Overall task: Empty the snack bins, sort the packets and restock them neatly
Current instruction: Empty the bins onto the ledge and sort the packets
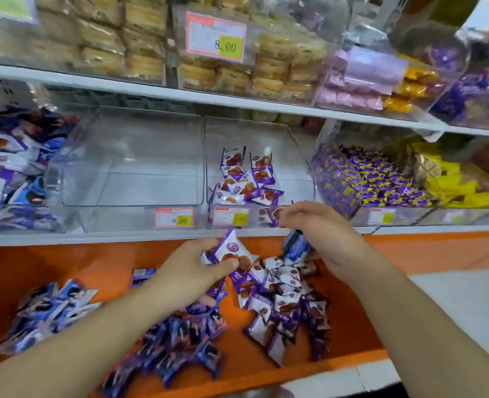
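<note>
Sorting is midway. The left bin stands empty; the middle bin holds few waffle packets. The left hand pinches one waffle packet; the right hand grips a blue packet. Piles remain on the orange surface.

Snack packets, shelf: colours
White-and-purple waffle packets; dark blue packets; orange shelf; purple packets with yellow print.

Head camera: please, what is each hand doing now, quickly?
Left hand: holds a white-and-purple waffle snack packet, thumb on it.
Right hand: fingers curled round a blue-and-white snack packet.
</note>
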A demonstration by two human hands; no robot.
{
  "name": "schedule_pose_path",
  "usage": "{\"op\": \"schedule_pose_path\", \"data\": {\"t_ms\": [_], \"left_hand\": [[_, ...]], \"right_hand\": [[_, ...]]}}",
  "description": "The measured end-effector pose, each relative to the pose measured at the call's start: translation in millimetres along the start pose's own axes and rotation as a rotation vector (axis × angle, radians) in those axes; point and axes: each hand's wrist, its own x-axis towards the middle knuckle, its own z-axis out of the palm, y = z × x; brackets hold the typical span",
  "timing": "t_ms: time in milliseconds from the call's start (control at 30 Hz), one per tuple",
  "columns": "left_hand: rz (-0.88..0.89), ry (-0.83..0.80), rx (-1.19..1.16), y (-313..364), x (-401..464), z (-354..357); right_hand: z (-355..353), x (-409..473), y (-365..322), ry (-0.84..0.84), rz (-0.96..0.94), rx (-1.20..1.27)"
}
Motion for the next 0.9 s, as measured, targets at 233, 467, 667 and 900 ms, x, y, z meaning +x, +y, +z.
{"op": "schedule_pose_path", "data": {"t_ms": [233,467,667,900], "left_hand": [[-0.072,-0.151,0.028,-2.1,61.0,103.3],[0.042,-0.062,0.182,4.3,76.2,101.9],[0.325,0.076,0.313,16.3,12.9,19.1],[0.253,0.125,0.19,10.7,-40.1,-65.9]], "right_hand": [[-43.3,22.6,26.5,0.044,0.044,0.041],[-37.9,24.4,19.9,-0.098,0.047,0.374],[9.3,6.1,10.8,-0.277,0.182,0.522],[99.4,-24.3,-14.9,-0.51,0.028,0.339]]}}
